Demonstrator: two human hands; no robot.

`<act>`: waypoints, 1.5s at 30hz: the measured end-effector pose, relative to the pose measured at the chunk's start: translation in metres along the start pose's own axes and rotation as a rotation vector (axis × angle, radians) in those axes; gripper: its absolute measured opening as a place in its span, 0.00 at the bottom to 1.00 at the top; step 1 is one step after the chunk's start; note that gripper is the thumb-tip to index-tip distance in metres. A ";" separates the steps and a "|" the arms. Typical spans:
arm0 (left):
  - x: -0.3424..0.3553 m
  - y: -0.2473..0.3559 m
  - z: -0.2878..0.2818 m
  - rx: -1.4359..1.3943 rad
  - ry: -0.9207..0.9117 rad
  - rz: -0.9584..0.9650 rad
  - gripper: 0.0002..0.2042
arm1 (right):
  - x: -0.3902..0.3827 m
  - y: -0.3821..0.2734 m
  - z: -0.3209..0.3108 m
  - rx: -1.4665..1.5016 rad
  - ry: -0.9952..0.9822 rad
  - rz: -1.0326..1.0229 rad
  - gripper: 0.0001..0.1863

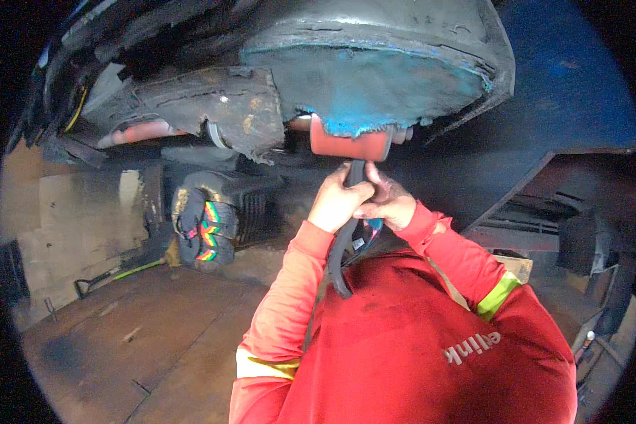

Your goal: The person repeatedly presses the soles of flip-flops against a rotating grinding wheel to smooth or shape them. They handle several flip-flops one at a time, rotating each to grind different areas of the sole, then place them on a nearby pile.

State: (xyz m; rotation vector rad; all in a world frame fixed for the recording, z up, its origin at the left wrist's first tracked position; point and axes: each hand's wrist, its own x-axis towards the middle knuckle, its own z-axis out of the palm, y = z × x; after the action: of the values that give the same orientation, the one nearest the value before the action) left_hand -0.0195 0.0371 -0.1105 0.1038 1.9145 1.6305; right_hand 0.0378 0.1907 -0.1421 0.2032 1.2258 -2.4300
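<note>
My left hand (338,199) and my right hand (390,199) meet in front of my chest, fingers closed round a black rubber-looking strip (336,258). The strip's top rises between my hands toward a red rounded part (349,145); I cannot tell whether it touches that part. Its lower end hangs loose and curves down against my red shirt. Dark smudges mark my fingers. Just below my right hand is a small blue item (374,225), too little of which shows to name.
A large grey housing with a ragged blue-stained surface (374,85) hangs close above my hands. A torn dark sheet (219,106) hangs to its left. Left and lower are a bundle with a multicoloured zigzag pattern (208,232), a green-handled tool (131,270) and brown floor plates (148,339).
</note>
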 end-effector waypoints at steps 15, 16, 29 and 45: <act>-0.033 -0.028 0.005 -0.324 -0.001 0.130 0.22 | -0.018 -0.014 0.030 -0.195 -0.111 0.002 0.71; -0.034 -0.030 0.005 -0.346 0.001 0.135 0.21 | -0.020 -0.012 0.030 -0.209 -0.099 0.014 0.70; -0.037 0.004 0.007 0.210 0.414 0.243 0.15 | -0.025 0.006 0.054 -0.895 0.257 0.076 0.42; 0.009 0.007 0.019 0.737 0.437 0.059 0.23 | 0.003 0.001 -0.007 -0.309 0.020 0.201 0.33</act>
State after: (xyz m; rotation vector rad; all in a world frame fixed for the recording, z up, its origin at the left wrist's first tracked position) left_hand -0.0196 0.0592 -0.1087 0.1055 2.7946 0.9458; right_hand 0.0351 0.1945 -0.1483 0.2469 1.4926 -2.0433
